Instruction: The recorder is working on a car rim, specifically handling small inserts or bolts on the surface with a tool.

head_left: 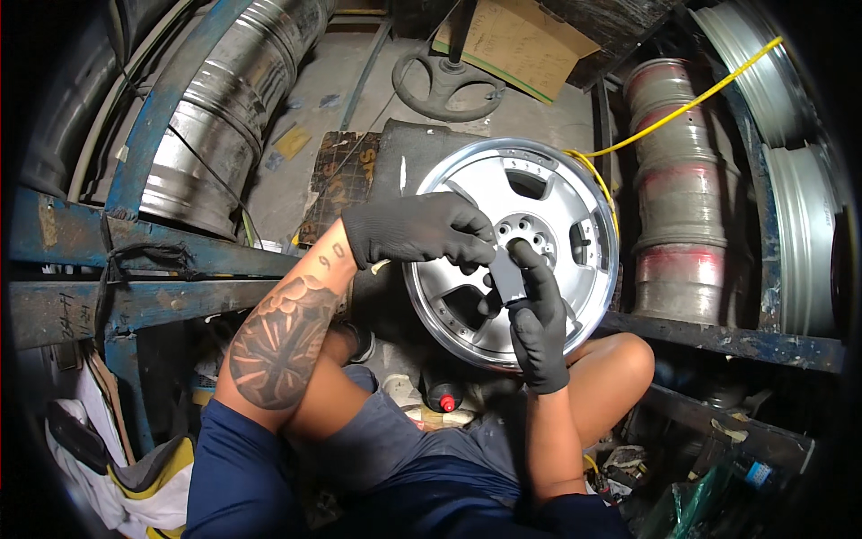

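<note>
Over a silver wheel rim [486, 172] with a polished lip, both my gloved hands come together at a small flat dark-grey piece, like folded sandpaper [508, 278]. My left hand [422, 230], in a dark grey knit glove, pinches its upper end between thumb and fingers. The fingers and thumb of my right hand [540, 323], gloved the same way, close around its sides and lower end. The rim's face is tilted up toward me, its lug holes partly behind my hands. What supports the rim underneath is mostly hidden.
Stacked metal rims stand at left [202, 144] and right [680, 202], beside blue metal frames [193, 247]. A yellow hose [696, 101] runs behind the wheel. Farther off lie a steering wheel [404, 90] and cardboard [516, 45]. A red-capped dark bottle [443, 393] stands between my legs.
</note>
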Motion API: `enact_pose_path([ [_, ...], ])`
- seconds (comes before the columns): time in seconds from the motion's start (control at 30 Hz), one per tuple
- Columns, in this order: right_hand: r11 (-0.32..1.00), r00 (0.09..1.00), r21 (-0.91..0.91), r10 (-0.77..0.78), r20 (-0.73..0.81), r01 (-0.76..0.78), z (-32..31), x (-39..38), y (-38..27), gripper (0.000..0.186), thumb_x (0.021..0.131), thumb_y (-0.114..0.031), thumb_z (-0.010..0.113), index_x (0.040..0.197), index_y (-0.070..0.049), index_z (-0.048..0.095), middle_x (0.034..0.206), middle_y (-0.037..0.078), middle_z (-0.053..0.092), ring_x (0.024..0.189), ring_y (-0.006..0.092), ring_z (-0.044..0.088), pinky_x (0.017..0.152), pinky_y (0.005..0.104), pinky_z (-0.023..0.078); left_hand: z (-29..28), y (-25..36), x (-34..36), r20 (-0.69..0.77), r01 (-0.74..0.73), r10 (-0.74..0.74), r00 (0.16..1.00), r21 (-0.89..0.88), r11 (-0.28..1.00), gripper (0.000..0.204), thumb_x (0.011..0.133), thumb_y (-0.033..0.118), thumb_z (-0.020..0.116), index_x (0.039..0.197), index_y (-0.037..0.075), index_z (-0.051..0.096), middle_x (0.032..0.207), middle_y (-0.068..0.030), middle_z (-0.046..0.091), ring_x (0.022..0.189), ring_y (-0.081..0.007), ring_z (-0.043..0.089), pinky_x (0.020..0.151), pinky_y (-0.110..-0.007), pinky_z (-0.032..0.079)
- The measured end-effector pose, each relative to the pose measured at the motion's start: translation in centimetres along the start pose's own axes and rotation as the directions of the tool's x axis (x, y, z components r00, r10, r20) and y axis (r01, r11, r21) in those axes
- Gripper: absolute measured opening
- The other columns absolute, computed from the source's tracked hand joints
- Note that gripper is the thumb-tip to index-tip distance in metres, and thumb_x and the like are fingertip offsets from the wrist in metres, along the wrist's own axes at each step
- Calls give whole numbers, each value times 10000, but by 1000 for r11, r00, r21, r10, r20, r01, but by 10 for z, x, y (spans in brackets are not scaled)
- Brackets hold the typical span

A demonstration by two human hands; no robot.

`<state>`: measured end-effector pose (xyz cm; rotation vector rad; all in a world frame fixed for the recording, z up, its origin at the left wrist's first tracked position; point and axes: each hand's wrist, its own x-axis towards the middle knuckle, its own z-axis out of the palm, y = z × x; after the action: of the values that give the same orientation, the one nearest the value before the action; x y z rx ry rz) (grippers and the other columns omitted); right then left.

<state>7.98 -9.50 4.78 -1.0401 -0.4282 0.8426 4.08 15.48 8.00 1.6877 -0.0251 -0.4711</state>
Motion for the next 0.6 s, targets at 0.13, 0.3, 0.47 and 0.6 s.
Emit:
enact_pose_path([
  [0.13,907,978,-383,-204,-39,174,-8,-5,7,613,824,-33,765,1396,2,547,1335,128,575,1301,240,536,1125,369,407,8,-3,12,104,55,-35,994,-191,980,325,1006,329,666,1004,5,693,857,26,651,811,-40,581,746,-215,482],
  [0.3,691,924,-670,-382,-21,271,-20,-9,10,390,785,45,679,1162,-46,725,1190,87,579,1124,216,596,992,345,495,28,-30,24,209,12,54,976,-303,953,331,1030,344,642,1058,15,669,899,33,632,827,-37,564,751,-208,469],
  [0.47,729,855,-625,-485,-187,277,-27,-7,5,347,794,84,726,1109,-55,772,1097,81,591,1012,185,624,837,296,536,49,-9,33,73,48,-19,997,-429,902,285,1045,307,604,1073,30,665,956,26,647,883,-48,580,816,-205,459],
  [0.6,520,835,-806,-547,-58,284,-35,-6,4,350,774,76,752,1091,-69,786,1073,84,662,944,204,664,807,301,548,63,-17,34,-35,7,-33,999,-582,813,267,1033,234,621,1182,14,636,1074,-9,661,977,-77,627,881,-227,486],
])
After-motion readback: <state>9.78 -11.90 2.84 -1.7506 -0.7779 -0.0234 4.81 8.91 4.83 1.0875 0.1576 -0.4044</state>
